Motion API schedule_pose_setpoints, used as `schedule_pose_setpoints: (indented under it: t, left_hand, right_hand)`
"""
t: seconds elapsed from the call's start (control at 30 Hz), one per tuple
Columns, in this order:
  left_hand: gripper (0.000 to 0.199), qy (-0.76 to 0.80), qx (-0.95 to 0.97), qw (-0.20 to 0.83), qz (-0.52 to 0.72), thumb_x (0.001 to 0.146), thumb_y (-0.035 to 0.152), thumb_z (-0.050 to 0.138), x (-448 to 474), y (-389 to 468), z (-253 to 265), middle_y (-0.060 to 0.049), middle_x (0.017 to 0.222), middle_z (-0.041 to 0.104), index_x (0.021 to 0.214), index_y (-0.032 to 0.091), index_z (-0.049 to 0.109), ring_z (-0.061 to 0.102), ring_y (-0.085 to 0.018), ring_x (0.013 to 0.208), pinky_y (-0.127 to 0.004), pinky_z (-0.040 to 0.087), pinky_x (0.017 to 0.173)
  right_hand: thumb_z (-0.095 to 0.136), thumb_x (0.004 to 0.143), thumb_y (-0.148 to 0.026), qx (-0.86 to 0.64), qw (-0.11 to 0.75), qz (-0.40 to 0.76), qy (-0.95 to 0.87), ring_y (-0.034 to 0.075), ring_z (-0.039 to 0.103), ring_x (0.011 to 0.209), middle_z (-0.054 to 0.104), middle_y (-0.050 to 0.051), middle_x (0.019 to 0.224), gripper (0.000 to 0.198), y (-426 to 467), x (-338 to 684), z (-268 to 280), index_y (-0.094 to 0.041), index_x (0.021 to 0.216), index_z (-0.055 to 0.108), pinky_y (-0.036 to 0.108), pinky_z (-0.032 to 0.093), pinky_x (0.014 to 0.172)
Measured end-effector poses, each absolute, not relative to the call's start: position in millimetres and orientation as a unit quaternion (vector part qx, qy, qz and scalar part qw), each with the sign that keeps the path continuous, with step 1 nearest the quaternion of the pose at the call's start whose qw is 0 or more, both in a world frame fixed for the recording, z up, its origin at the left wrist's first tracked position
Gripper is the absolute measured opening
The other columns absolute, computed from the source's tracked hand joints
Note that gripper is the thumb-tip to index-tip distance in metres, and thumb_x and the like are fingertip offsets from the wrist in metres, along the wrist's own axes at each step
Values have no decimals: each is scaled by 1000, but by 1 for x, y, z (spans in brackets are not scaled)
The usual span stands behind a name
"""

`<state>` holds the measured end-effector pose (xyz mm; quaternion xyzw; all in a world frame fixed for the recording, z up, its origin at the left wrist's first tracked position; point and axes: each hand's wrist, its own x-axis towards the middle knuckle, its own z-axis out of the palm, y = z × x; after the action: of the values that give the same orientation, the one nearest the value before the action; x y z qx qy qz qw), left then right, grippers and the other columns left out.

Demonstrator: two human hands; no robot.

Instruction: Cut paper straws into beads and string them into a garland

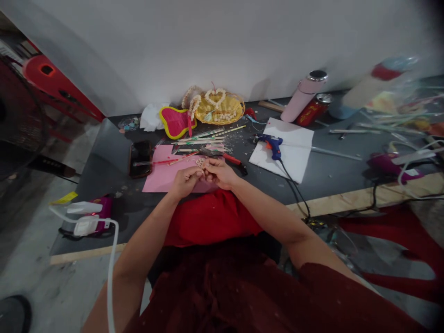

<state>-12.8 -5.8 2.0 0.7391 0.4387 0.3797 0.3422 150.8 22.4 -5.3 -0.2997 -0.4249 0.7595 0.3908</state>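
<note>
My left hand (187, 180) and my right hand (219, 173) meet over a pink sheet (157, 173). Their fingertips are pinched together around a small beige, knobbly piece (200, 162), mostly hidden by the fingers. Just beyond the hands lie several thin sticks (201, 142), some with green marks, among scattered chips. A red-and-black handled tool (234, 160) rests by my right hand. Further back, a yellow wicker basket (222, 119) holds a heart-shaped beige ring (215, 98) and small beige bits.
A blue glue gun (274, 144) with a cord lies on a white sheet (298, 159). Behind stand a pink flask (303, 96) and red can (314, 111). A phone (139, 159) and a power strip with a white cable (92, 217) are left. A red fabric (211, 219) covers my lap.
</note>
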Motion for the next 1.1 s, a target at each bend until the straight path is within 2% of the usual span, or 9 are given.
schedule_pose_setpoints:
  t: [0.17,0.27,0.43,0.6,0.8,0.97,1.1]
  left_hand:
    - [32,469,705,347,404,91,41,46,-12,-2,-1,-2,67,65,78,18,64,60,-13,64,-24,48,63]
    - [33,504,648,339,459,91,43,47,-18,5,-8,-2,67,63,80,17,65,57,-12,60,-24,46,58]
    - [34,486,599,420,478,87,45,52,-20,8,-14,-2,70,64,99,16,66,46,-8,48,-22,38,46]
    - [35,491,566,481,456,81,41,60,-13,5,-11,-3,77,69,105,16,68,47,-8,48,-22,38,45]
    - [28,493,546,502,456,80,39,61,-11,2,-7,-4,75,70,94,16,70,44,-6,47,-20,35,44]
    - [26,493,535,516,452,80,40,62,-9,0,-6,-1,63,63,84,16,69,41,-6,45,-20,31,42]
    - [27,489,525,523,460,80,41,62,-7,-2,-3,-1,64,62,81,15,68,41,-5,45,-19,31,43]
  right_hand:
    - [75,68,-46,-289,445,720,-447,7,49,55,56,-4,66,33,29,153,-5,-20,79,59,21,40,53]
    - [75,68,-44,-299,454,696,-469,7,50,57,57,-4,70,32,36,156,-10,-20,84,60,22,41,55]
    - [65,78,-42,-315,421,646,-553,9,52,60,58,-3,70,26,37,161,-14,-20,91,61,23,42,58]
    - [61,79,-36,-342,441,570,-603,10,51,62,60,-1,75,19,34,162,-9,-20,90,61,25,43,61]
    - [58,80,-29,-374,452,464,-664,14,57,73,63,2,82,11,32,160,-7,-20,84,60,28,46,70]
    - [58,82,-31,-357,439,463,-682,15,59,78,64,3,84,13,31,158,-7,-19,86,61,30,47,75]
    - [59,83,-33,-353,443,448,-692,15,59,78,64,3,85,15,31,158,-9,-19,89,61,29,48,74]
